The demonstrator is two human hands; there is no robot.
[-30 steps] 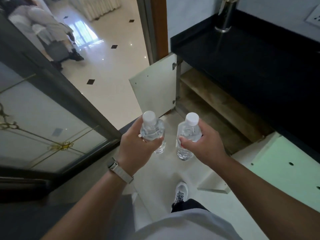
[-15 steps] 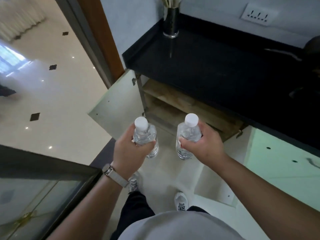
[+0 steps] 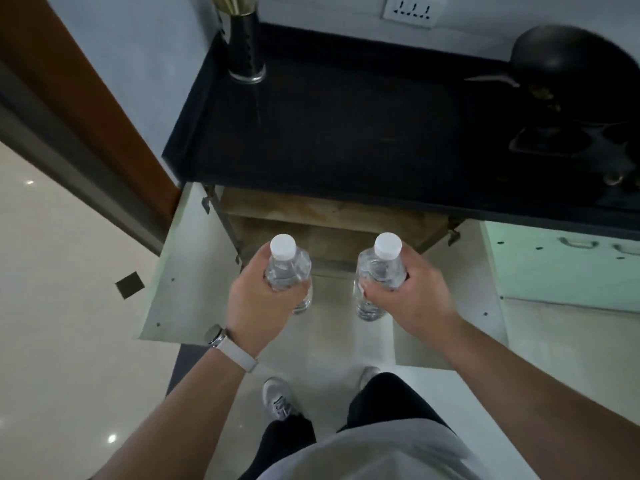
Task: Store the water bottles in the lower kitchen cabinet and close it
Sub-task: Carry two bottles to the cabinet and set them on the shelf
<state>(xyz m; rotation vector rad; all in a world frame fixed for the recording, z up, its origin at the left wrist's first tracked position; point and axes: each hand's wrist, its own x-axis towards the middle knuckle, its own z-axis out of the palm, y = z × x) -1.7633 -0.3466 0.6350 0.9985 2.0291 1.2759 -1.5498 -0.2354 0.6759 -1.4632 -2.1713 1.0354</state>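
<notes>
The person stands square to the lower kitchen cabinet (image 3: pixel 329 225), a water bottle in each of the hands. The left hand (image 3: pixel 258 308) wraps its fingers round the shoulder of the left bottle (image 3: pixel 287 268). The right hand (image 3: pixel 414 299) grips the right bottle (image 3: pixel 379 271) the same way. Both bottles hang upright, white caps up, long axis running straight down toward the floor, and they sit well apart from each other.

The cabinet's mouth lies ahead of the hands and below them, tucked under the front edge of the black desk (image 3: pixel 329 133). Its left door (image 3: pixel 180 271) and right door (image 3: pixel 485 299) are both swung wide, so the way in looks unobstructed. Inside I can make out a wooden shelf and a darker space under it, but not how deep it goes.

Neither hand looks nearer than the other: the two are level, each in line with its own half of the opening. To my eye the coming move is down and forward, with the bottles kept upright so they can stand on a shelf. The doors stay to be shut afterwards.
</notes>
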